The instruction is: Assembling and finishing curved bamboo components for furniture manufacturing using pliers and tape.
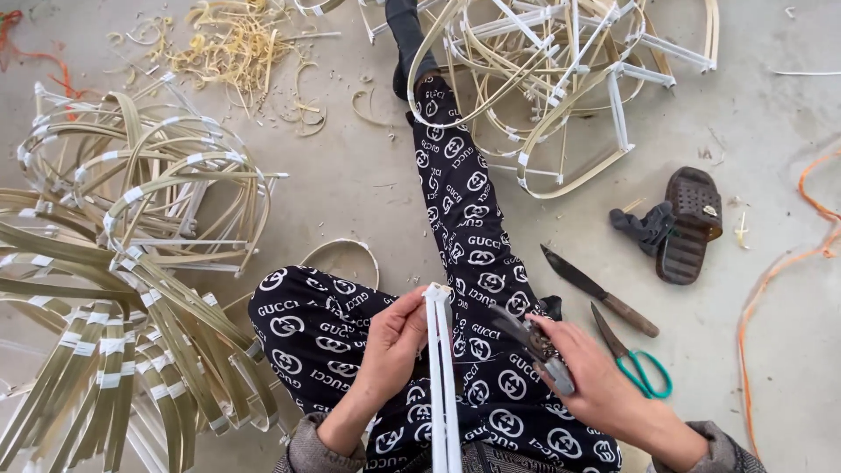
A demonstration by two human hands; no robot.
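My left hand (390, 346) grips a bundle of white-wrapped thin sticks (441, 368) that stands upright over my lap, fingers pinching near its top end. My right hand (587, 372) holds a pair of grey metal pliers (534, 346), jaws pointing toward the sticks but a little apart from them. I sit on the concrete floor with black patterned trousers (464, 236), one leg stretched forward.
A knife (596, 289) and green-handled scissors (635, 359) lie right of my leg, with a brown sandal (688, 223) and dark glove (644, 228) beyond. Bent bamboo frames are piled at left (140, 263) and top (561, 79). Orange cord (771, 280) trails at right.
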